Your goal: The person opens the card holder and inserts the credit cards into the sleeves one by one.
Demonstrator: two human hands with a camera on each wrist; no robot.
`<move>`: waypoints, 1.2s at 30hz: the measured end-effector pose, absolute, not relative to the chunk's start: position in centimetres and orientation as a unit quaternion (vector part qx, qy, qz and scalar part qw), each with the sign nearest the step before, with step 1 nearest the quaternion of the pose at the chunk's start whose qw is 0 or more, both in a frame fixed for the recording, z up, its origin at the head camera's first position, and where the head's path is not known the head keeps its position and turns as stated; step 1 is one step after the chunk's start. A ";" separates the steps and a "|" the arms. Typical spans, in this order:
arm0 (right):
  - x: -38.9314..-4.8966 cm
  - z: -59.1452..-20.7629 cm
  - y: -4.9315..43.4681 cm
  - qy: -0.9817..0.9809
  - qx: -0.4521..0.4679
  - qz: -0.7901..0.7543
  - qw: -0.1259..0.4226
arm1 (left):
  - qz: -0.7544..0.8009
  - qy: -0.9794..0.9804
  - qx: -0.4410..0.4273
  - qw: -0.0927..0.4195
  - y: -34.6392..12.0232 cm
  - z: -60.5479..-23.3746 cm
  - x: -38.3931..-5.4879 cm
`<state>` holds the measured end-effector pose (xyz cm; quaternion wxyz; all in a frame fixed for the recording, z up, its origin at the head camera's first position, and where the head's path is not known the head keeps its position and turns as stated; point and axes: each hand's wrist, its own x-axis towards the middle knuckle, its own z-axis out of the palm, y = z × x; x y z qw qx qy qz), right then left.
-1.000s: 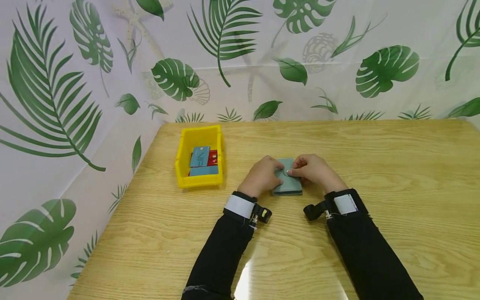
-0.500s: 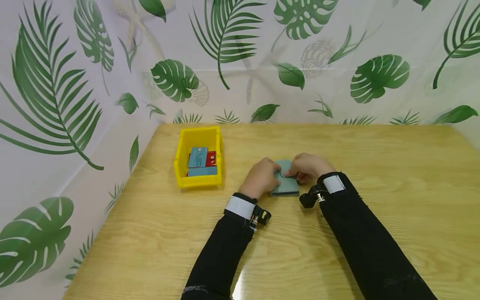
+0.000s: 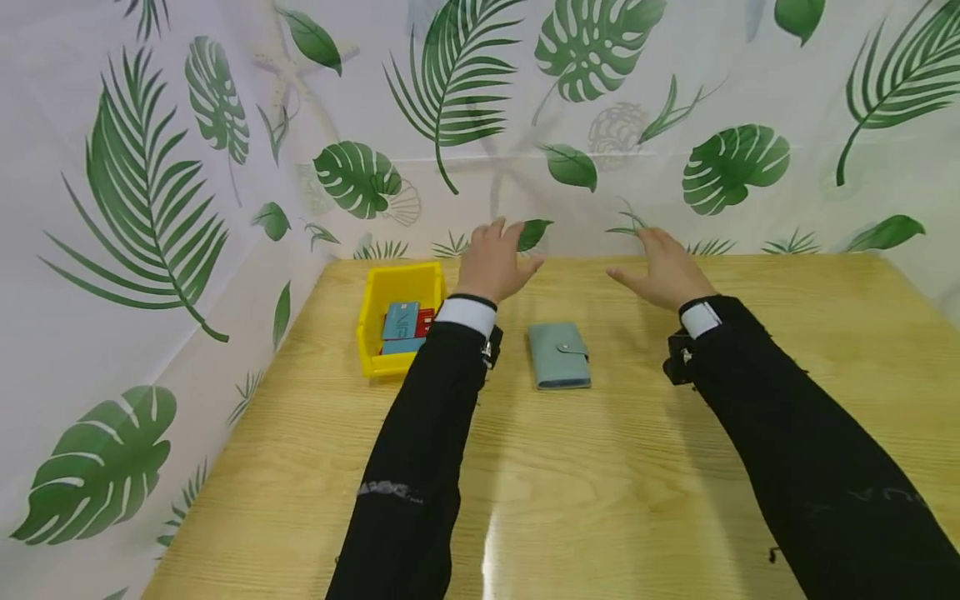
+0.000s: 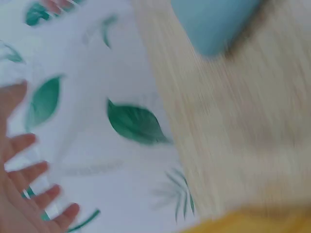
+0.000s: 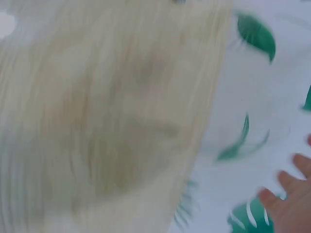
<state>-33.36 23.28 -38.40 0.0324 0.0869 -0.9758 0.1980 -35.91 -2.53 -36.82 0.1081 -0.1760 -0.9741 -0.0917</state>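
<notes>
A pale green wallet (image 3: 559, 357) lies closed on the wooden table, its snap strap folded over the right side. Up and to the left of it, my left hand (image 3: 491, 262) is raised with the fingers spread and nothing held. My right hand (image 3: 660, 271) is likewise lifted, up and to the right of the wallet, fingers extended and holding nothing. In the left wrist view a blurred corner of the wallet (image 4: 218, 24) shows at the top, and the left fingers (image 4: 36, 177) are spread apart. Only part of the right fingers (image 5: 286, 194) appears in the right wrist view.
A yellow bin (image 3: 367, 333) stands left of the wallet, partly behind the left forearm. Blue and red cards (image 3: 401, 321) lie inside it. A leaf-printed cloth (image 3: 570, 208) hangs along the table's back and left edges.
Both hands have let go of the wallet, risen and moved apart, the left toward the yellow bin and the right away to the right. The wallet stays on the table with its strap in view.
</notes>
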 end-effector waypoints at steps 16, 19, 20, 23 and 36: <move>-34.4 -36.3 24.3 -0.991 0.069 0.095 0.064 | -0.093 -0.986 -0.136 0.010 -5.5 -42.8 -38.8; -34.0 -37.2 24.9 -0.992 0.061 0.098 0.053 | -0.101 -0.990 -0.100 -0.010 -7.4 -44.5 -39.1; -33.9 -37.4 25.1 -0.992 0.058 0.104 0.051 | -0.102 -0.991 -0.088 -0.010 -8.2 -44.9 -39.2; -33.6 -38.0 25.8 -0.990 0.050 0.121 0.043 | -0.102 -0.994 -0.048 -0.012 -10.4 -44.9 -39.2; -33.5 -37.6 26.1 -0.990 0.049 0.111 0.070 | -0.078 -0.989 -0.115 0.053 -9.6 -40.2 -40.2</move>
